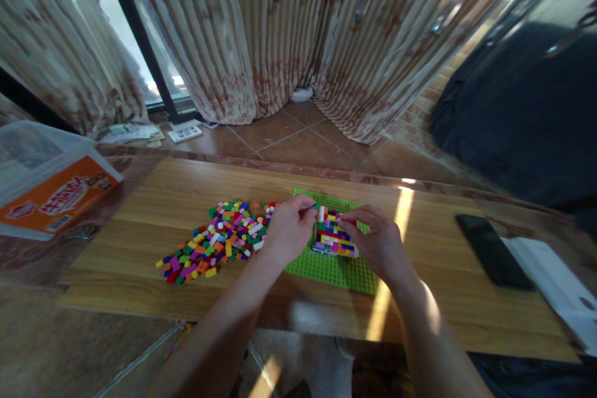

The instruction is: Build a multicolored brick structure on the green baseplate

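A green studded baseplate [310, 268] lies on the wooden table. On it stands a block built from many-coloured toy bricks [333, 237], in stacked rows. My left hand [290, 229] is at the block's upper left corner, thumb and fingers pinched together; a small dark or green piece may show at the tips, too small to name. My right hand [377, 241] reaches in from the right, its fingers closed in a pinch at the block's upper right side. What it holds, if anything, is hidden. Left of the baseplate spreads a pile of loose toy bricks [228, 233], partly covered by my left hand.
A clear plastic tub [51, 130] with an orange label stands at the far left. To the right, a black phone [493, 252] lies beside a white object [550, 286]. The wooden table [429, 311] has a bright sunlight strip. Striped curtains [280, 43] hang behind.
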A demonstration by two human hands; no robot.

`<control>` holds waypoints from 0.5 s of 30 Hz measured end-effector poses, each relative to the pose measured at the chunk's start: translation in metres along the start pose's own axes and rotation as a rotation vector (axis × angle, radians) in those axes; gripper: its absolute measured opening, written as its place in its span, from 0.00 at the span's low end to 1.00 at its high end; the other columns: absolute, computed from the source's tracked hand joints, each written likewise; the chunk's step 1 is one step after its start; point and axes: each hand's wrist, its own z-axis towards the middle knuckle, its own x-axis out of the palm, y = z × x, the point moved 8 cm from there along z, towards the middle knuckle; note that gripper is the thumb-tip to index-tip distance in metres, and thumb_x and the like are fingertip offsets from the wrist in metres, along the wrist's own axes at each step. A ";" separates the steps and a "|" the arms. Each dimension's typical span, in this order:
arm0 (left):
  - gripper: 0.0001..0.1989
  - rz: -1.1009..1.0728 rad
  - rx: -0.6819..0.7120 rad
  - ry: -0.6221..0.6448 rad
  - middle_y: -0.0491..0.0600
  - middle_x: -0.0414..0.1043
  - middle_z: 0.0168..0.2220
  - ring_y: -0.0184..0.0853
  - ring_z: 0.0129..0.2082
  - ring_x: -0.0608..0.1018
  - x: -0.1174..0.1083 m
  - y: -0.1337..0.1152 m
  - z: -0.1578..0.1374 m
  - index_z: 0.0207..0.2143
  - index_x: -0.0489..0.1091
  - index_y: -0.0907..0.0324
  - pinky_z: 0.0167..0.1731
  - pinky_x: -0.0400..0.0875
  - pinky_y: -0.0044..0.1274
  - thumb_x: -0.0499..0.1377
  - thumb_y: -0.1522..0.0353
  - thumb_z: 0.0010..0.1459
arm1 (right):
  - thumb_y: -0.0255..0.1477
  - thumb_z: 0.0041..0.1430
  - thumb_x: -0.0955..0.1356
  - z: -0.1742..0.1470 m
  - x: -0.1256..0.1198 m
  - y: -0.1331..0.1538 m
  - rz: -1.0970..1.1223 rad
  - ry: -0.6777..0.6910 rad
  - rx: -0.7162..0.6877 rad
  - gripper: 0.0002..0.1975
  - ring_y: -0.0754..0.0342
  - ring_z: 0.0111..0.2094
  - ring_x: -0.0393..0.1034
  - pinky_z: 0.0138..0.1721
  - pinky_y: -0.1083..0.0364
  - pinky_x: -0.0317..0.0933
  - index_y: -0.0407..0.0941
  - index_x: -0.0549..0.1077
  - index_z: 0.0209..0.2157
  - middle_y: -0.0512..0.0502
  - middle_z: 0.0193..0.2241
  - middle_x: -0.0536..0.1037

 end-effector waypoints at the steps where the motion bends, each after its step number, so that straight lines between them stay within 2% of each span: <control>1: 0.06 0.004 -0.001 0.003 0.49 0.78 0.31 0.35 0.36 0.81 0.000 0.000 0.000 0.34 0.72 0.60 0.39 0.76 0.27 0.57 0.76 0.55 | 0.33 0.58 0.69 0.000 0.001 0.001 -0.015 -0.001 0.005 0.06 0.50 0.36 0.72 0.41 0.49 0.65 0.49 0.78 0.30 0.47 0.31 0.78; 15: 0.07 0.026 0.008 -0.007 0.49 0.79 0.33 0.35 0.36 0.81 0.000 0.002 0.000 0.36 0.72 0.60 0.41 0.76 0.27 0.56 0.76 0.56 | 0.34 0.58 0.68 0.001 -0.001 -0.002 -0.037 0.007 0.064 0.09 0.51 0.35 0.71 0.38 0.51 0.64 0.47 0.76 0.27 0.47 0.30 0.78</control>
